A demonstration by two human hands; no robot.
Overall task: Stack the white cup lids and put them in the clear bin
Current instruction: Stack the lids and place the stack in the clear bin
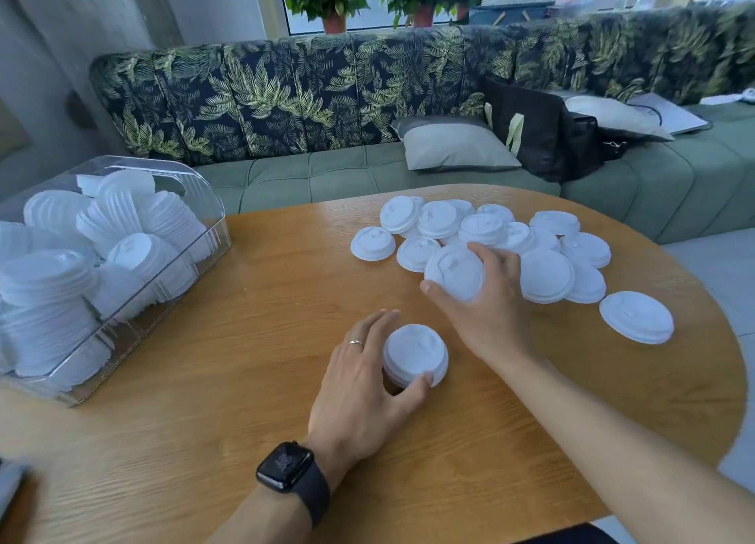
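Left hand (359,384) grips a short lid stack (414,353), right hand (486,310) one lid (455,272); clear bin (212,225) holds stacked lids (135,217).

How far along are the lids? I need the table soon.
Done: the bin already holds many stacked lids. In hand: the left hand holds a short stack on the table; the right hand grips one lid. Left: over a dozen loose lids, plus moving the stack to the bin.
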